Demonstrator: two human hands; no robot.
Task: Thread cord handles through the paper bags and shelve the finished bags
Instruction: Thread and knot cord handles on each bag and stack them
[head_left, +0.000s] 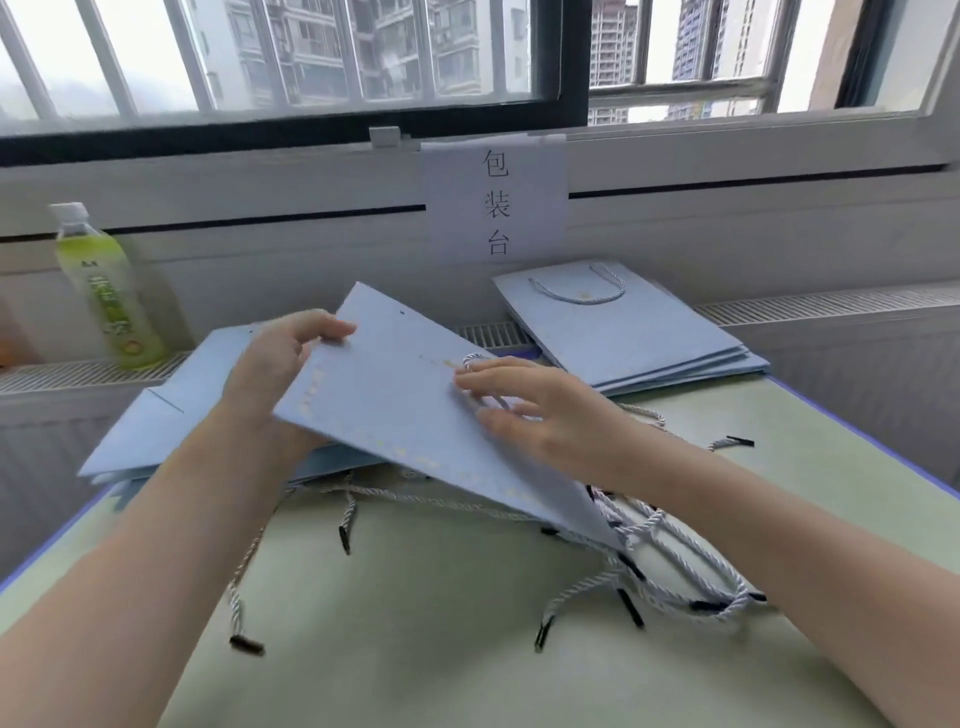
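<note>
A pale green tabletop (415, 623) with a blue rim carries everything, and it stands against a wall under a window (311, 52). At its far left edge lies a pile of flat blue paper bags (171, 410), partly overhanging the rim. At the far right corner sits a second stack of bags (639, 338), the top one already fitted with a cord handle (576, 288).

Over the middle of the tabletop a single blue bag (395, 405) is held tilted, its near corner pointing down to the right. The left hand (275, 364) grips its far left edge, fingers curled over the top face. The right hand (524, 405) lies on the bag's right part with fingers spread and nearly straight, fingertips beside a small loop of cord (474, 359) poking up there.

Loose cords (670, 540) with black tips lie tangled under the bag toward the near right. A white paper sign (493, 200) hangs on the wall. A green drink bottle (104, 291) stands on the ledge past the far left corner.
</note>
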